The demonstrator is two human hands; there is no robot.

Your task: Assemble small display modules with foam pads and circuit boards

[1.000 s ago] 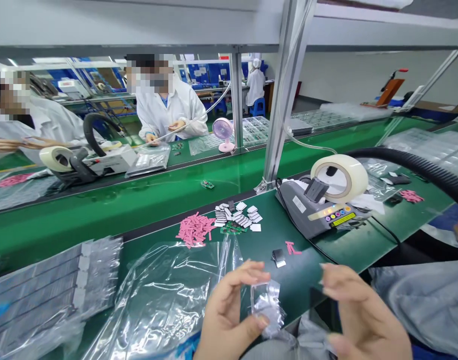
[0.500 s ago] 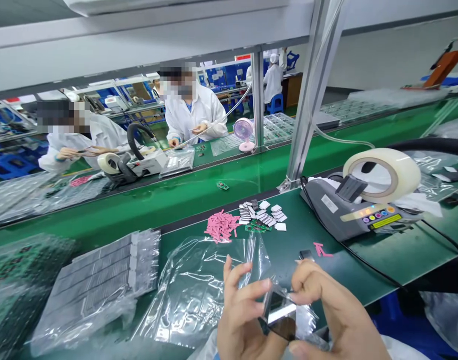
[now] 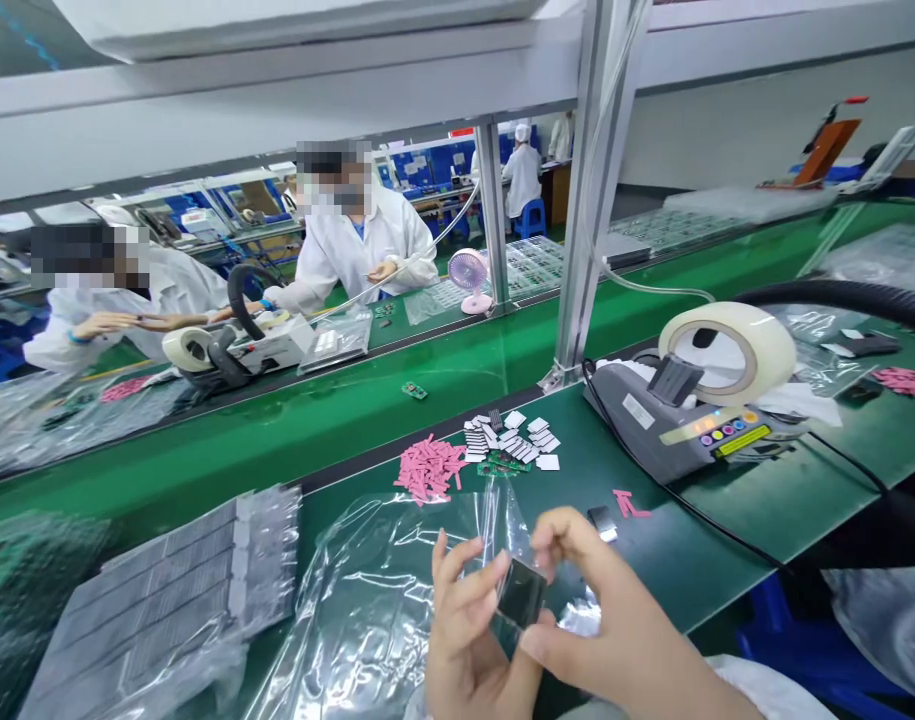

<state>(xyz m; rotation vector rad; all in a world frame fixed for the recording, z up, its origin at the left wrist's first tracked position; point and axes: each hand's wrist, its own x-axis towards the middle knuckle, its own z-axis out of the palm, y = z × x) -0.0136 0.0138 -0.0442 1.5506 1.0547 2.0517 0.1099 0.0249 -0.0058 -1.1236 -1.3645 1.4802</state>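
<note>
A small glossy dark screen panel [image 3: 521, 594] is held between my two hands, above the bench's front edge. My left hand [image 3: 468, 630] grips its left side with thumb and fingers. On its right, my right hand [image 3: 607, 605] pinches the panel, the forefinger near the upper corner and the thumb by the lower one. Crinkled clear film [image 3: 581, 612] shows just behind the right hand. Beyond that hand lies another small dark piece [image 3: 601, 523] with a silvery edge, near a few pink strips [image 3: 629, 503].
A clear plastic bag [image 3: 367, 590] lies left of my hands, beside stacked bagged grey sheets [image 3: 179, 570]. Behind are a pink strip pile [image 3: 429, 468], white pads [image 3: 547, 462] and green circuit boards [image 3: 502, 463]. A tape dispenser [image 3: 652, 425] stands right. Co-workers sit across the green conveyor [image 3: 337, 400].
The panel has turned in my hands, so its bright reflection is gone and its dark face shows. My right hand has shifted left and up, and the camera view has swung slightly right.
</note>
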